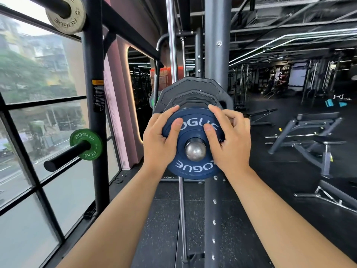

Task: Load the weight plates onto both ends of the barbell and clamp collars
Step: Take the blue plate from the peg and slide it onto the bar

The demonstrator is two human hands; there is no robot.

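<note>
At centre frame, I see the round blue rubber weight plate (193,167) sitting on the barbell's silver steel sleeve end (195,150), w/ two black angular plates (193,88) stacked behind. My left hand (158,146) & right hand (229,144) grip its rim, thumbs on the face; rest of bar hidden.

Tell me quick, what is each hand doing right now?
Left hand: grips the blue plate at its left rim.
Right hand: grips the same plate at its right rim.

Daylight floods in through the window (38,93) at left, the gym interior dim, edges bowed by wide-angle distortion
</note>
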